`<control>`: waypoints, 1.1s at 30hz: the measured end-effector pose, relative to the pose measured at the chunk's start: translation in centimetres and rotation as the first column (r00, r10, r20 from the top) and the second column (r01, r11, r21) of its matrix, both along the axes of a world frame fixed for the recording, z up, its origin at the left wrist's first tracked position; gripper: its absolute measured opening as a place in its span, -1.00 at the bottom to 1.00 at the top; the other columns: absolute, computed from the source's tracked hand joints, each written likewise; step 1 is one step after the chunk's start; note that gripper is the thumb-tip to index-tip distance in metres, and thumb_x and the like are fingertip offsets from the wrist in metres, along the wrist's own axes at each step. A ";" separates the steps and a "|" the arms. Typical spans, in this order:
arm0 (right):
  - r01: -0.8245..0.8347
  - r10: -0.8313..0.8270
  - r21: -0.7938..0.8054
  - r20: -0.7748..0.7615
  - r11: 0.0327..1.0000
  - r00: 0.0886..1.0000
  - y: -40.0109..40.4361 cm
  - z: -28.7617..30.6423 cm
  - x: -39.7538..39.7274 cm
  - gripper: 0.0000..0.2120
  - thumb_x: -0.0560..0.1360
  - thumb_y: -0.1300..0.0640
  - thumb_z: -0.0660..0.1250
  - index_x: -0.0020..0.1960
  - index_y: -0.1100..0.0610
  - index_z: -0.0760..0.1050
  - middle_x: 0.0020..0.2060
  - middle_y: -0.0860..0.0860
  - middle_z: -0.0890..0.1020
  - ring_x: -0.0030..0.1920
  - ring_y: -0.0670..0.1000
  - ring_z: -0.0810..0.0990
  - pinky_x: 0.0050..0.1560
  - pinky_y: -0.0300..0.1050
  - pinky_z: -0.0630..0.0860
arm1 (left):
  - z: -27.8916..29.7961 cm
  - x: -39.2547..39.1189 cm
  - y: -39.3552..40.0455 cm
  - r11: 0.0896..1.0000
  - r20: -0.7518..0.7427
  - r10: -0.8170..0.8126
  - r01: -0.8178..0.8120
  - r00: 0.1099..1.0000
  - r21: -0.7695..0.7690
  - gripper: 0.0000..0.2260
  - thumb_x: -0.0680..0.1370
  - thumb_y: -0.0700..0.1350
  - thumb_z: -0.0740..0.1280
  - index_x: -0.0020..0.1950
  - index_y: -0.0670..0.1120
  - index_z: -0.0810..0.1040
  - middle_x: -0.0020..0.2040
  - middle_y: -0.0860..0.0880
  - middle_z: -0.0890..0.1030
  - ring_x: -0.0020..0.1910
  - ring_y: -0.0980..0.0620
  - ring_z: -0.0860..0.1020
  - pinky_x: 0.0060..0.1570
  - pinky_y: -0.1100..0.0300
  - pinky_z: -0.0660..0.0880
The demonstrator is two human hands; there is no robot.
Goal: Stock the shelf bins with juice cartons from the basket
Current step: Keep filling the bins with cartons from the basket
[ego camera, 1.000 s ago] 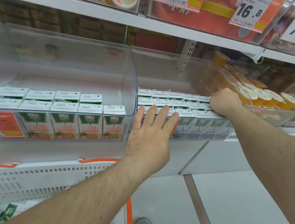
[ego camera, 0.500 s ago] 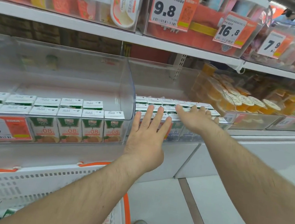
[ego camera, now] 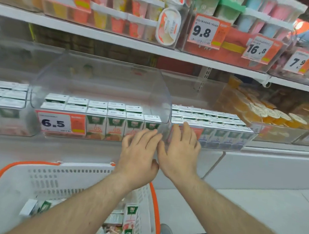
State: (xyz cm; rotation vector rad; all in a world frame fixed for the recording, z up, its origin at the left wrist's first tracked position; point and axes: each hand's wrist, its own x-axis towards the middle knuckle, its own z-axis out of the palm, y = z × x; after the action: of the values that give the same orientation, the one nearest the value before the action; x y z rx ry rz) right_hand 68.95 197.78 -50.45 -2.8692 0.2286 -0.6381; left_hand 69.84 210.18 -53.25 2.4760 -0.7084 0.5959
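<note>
Two clear shelf bins sit side by side at chest height. The middle bin [ego camera: 103, 84] holds green-and-white juice cartons [ego camera: 115, 124] in two rows. The right bin [ego camera: 251, 135] is packed with blue-and-white cartons [ego camera: 222, 138]. My left hand [ego camera: 139, 153] and my right hand [ego camera: 180, 154] are side by side, fingers straight, in front of the seam between the two bins, and neither holds anything. Below them a white basket with an orange rim [ego camera: 77, 177] contains several loose juice cartons [ego camera: 129, 219], partly hidden by my left forearm.
A third bin of cartons [ego camera: 2, 95] stands at far left. Orange jelly cups [ego camera: 266, 112] fill the bin to the right. The upper shelf [ego camera: 120, 41] carries packaged goods and price tags. A 6.5 tag [ego camera: 58, 123] hangs on the middle bin. Grey floor lies at lower right.
My right hand pulled back from the top of the right bin's cartons and came leftward beside my left hand. My left hand slid slightly left. The view shifted right and upward.
</note>
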 end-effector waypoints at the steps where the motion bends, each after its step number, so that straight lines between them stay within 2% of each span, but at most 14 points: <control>1: -0.057 0.057 0.007 0.023 0.998 0.998 1.3 -0.8 -0.4 -0.33 0.46 -0.19 -0.01 0.44 0.15 0.34 0.49 0.21 0.27 0.45 0.23 0.23 0.36 0.20 0.17 | -0.5 -0.3 1.0 1.000 0.007 -0.006 0.006 1.000 -0.025 -0.43 0.28 -0.08 0.33 0.30 -0.09 0.49 0.29 -0.01 0.53 0.30 0.02 0.35 0.20 0.07 0.15; 4: -0.217 0.216 0.035 0.027 0.975 0.976 4.8 -3.7 -1.2 -0.40 0.42 -0.08 0.05 0.33 0.18 0.46 0.41 0.22 0.38 0.34 0.26 0.35 0.28 0.14 0.21 | -2.7 -1.5 4.2 1.000 -0.012 -0.008 0.008 1.000 -0.022 -0.47 0.25 -0.09 0.32 0.24 -0.08 0.49 0.17 0.01 0.57 0.21 0.03 0.38 0.09 0.11 0.16; 9: -0.375 0.423 0.216 -0.249 0.901 0.871 8.2 -8.8 -1.3 -0.47 0.53 -0.13 0.07 0.36 0.16 0.43 0.34 0.13 0.45 0.29 0.18 0.45 0.24 0.08 0.36 | -7.5 -2.9 9.8 0.989 -0.377 0.145 -0.131 0.915 0.061 -0.49 0.48 -0.13 0.28 0.44 0.03 0.31 0.35 0.07 0.45 0.37 0.04 0.32 0.30 0.09 0.11; 11: -0.348 0.446 0.320 -0.316 0.881 0.837 8.5 -11.1 -1.0 -0.60 0.60 -0.04 0.17 0.35 0.15 0.44 0.27 0.10 0.51 0.22 0.14 0.51 0.22 0.02 0.42 | -9.7 -3.1 11.7 0.979 -0.491 0.201 -0.165 0.848 0.117 -0.50 0.52 -0.10 0.27 0.46 0.04 0.30 0.38 0.07 0.44 0.38 0.02 0.32 0.33 0.06 0.15; 13: -0.259 0.423 0.401 -0.402 0.879 0.812 8.3 -13.1 -0.6 -0.68 0.62 0.01 0.19 0.24 0.16 0.51 0.18 0.08 0.57 0.17 0.12 0.53 0.17 -0.03 0.44 | -11.9 -3.4 13.3 0.971 -0.564 0.240 -0.185 0.790 0.155 -0.55 0.53 -0.08 0.29 0.42 0.03 0.36 0.35 0.06 0.49 0.34 -0.01 0.39 0.33 0.03 0.27; 16: -0.085 0.366 0.465 -0.558 0.881 0.745 7.4 -16.1 -0.3 -0.74 0.63 0.02 0.16 -0.15 0.09 0.49 -0.22 -0.01 0.58 -0.08 0.12 0.57 -0.13 -0.10 0.43 | -15.1 -4.1 15.1 0.966 -0.675 0.258 -0.195 0.691 0.170 -0.62 0.53 -0.10 0.31 0.36 0.01 0.44 0.26 0.03 0.57 0.22 -0.01 0.51 0.24 0.03 0.43; 18: -0.029 0.332 0.422 -0.667 0.906 0.666 6.8 -18.2 -0.5 -0.74 0.62 0.00 0.16 -0.19 0.08 0.45 -0.30 -0.03 0.54 -0.20 0.08 0.56 -0.25 -0.13 0.40 | -17.1 -4.4 15.7 0.967 -0.759 0.249 -0.191 0.602 0.166 -0.69 0.55 -0.11 0.30 0.29 -0.01 0.49 0.20 0.02 0.59 0.12 -0.01 0.55 0.14 0.05 0.50; 20: -0.048 0.304 0.343 -0.749 0.938 0.589 6.5 -20.2 -0.6 -0.71 0.62 -0.02 0.14 -0.09 0.14 0.50 -0.24 0.03 0.59 -0.23 0.06 0.56 -0.28 -0.14 0.40 | -18.9 -4.5 15.8 0.971 -0.804 0.235 -0.167 0.547 0.170 -0.76 0.55 -0.13 0.28 0.21 0.00 0.51 0.15 0.02 0.60 0.05 0.00 0.56 0.06 0.06 0.53; 22: -0.051 0.277 0.303 -0.774 0.952 0.569 6.3 -21.9 -0.3 -0.71 0.61 -0.01 0.16 0.10 0.17 0.53 -0.02 0.09 0.59 -0.16 0.09 0.59 -0.19 -0.15 0.46 | -20.5 -4.4 15.6 0.972 -0.834 0.232 -0.156 0.501 0.177 -0.78 0.55 -0.14 0.28 0.19 -0.01 0.50 0.13 0.02 0.60 0.02 0.02 0.57 0.03 0.08 0.54; 25: 0.002 0.217 0.268 -0.784 0.963 0.581 6.2 -23.4 0.3 -0.64 0.54 0.14 0.24 0.33 0.15 0.39 0.28 0.11 0.41 0.02 0.10 0.55 -0.05 -0.17 0.43 | -22.6 -4.3 14.7 0.977 -0.884 0.205 -0.144 0.420 0.158 -0.72 0.56 -0.17 0.27 0.27 -0.03 0.48 0.15 0.01 0.57 0.05 0.03 0.55 0.05 0.10 0.53; 27: 0.060 0.164 0.248 -0.784 0.967 0.599 5.9 -24.1 0.7 -0.54 0.49 0.23 0.27 0.38 0.17 0.30 0.31 0.12 0.39 0.15 0.15 0.53 0.00 -0.12 0.47 | -24.0 -4.3 13.9 0.980 -0.908 0.187 -0.130 0.374 0.148 -0.69 0.55 -0.17 0.27 0.30 -0.03 0.46 0.19 0.00 0.56 0.09 0.02 0.54 0.10 0.11 0.52; 29: 0.100 0.131 0.233 -0.798 0.967 0.588 5.5 -24.8 1.0 -0.49 0.46 0.31 0.29 0.37 0.18 0.24 0.28 0.13 0.41 0.15 0.18 0.54 -0.03 -0.06 0.52 | -25.3 -4.6 12.8 0.986 -0.924 0.166 -0.091 0.345 0.143 -0.63 0.54 -0.18 0.29 0.35 -0.03 0.45 0.28 -0.01 0.52 0.19 0.01 0.51 0.17 0.14 0.48; 31: 0.100 0.135 0.228 -0.818 0.969 0.559 5.4 -25.7 1.1 -0.40 0.43 0.37 0.30 0.41 0.17 0.19 0.30 0.13 0.40 0.14 0.21 0.54 -0.06 -0.03 0.51 | -26.7 -5.0 11.4 0.994 -0.928 0.108 -0.009 0.357 0.112 -0.55 0.51 -0.21 0.29 0.41 -0.03 0.42 0.38 -0.01 0.43 0.33 0.01 0.43 0.28 0.14 0.40; 33: 0.063 0.145 0.215 -0.818 0.975 0.557 5.6 -26.7 1.2 -0.33 0.41 0.38 0.34 0.44 0.16 0.14 0.39 0.14 0.32 0.18 0.23 0.52 0.02 0.00 0.51 | -28.1 -5.6 10.0 0.983 -0.913 0.052 0.140 0.404 0.118 -0.46 0.50 -0.18 0.31 0.48 0.01 0.34 0.47 0.01 0.34 0.42 0.01 0.33 0.39 0.11 0.29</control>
State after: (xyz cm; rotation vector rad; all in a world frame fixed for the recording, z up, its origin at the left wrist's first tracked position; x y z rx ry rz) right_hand 70.16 203.42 -77.10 -2.6864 0.3258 0.7930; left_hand 64.24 220.22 -81.36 2.3960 -0.3363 -0.9215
